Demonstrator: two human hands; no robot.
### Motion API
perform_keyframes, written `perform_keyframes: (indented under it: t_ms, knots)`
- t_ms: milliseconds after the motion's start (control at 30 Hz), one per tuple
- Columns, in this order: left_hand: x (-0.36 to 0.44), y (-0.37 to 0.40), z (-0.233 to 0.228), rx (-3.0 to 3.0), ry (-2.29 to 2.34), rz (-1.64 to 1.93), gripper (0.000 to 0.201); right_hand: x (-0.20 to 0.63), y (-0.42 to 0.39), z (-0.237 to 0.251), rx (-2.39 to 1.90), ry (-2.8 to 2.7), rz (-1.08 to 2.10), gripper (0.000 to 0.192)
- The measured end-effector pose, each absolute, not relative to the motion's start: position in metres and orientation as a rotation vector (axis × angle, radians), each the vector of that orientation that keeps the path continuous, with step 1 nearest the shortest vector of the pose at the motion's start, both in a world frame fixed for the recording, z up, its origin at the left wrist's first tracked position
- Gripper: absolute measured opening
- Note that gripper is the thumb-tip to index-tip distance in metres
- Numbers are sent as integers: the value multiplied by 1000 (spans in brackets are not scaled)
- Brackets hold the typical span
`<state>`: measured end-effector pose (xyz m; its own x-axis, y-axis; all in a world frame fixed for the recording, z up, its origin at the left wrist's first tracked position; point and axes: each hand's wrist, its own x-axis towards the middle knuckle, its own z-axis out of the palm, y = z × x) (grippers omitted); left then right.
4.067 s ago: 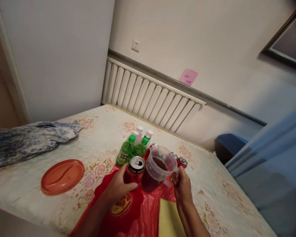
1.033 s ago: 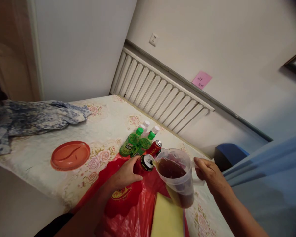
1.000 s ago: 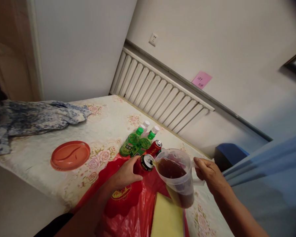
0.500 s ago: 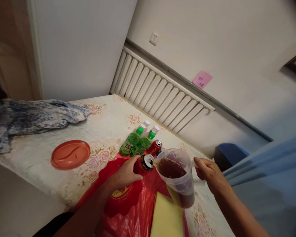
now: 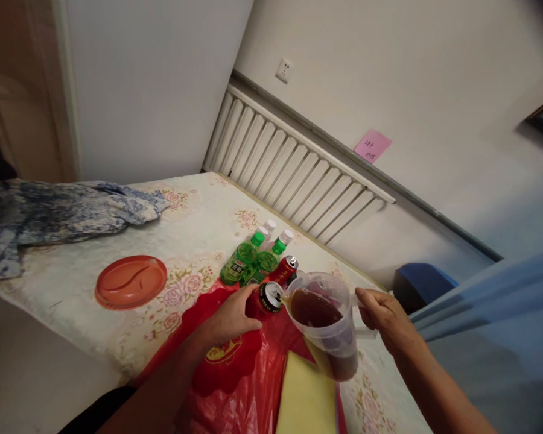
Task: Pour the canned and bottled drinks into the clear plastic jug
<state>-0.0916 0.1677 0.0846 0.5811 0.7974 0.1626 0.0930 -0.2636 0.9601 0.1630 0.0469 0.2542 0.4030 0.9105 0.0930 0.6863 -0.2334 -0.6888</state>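
My left hand [image 5: 230, 317] is covering most of the red can [image 5: 266, 299] — its label is staying unreadable. The yellow pad [image 5: 305, 398] is running off the bottom edge, and the pink note's [image 5: 373, 145] writing is too small.

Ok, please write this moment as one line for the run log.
left hand: holds can | right hand: holds jug by handle, tilted, spout at can top | jug: dark liquid | under: red bag

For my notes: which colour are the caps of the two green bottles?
Bright green caps on both green bottles, clearest in the head view.
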Motion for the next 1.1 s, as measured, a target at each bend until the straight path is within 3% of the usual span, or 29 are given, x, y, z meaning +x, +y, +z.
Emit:
perform_keyframes:
  t_ms: [1100]
  knots:
    - [-91,167,84,1742,742,816,69,170,48,250,-2044,-1401,428,54]
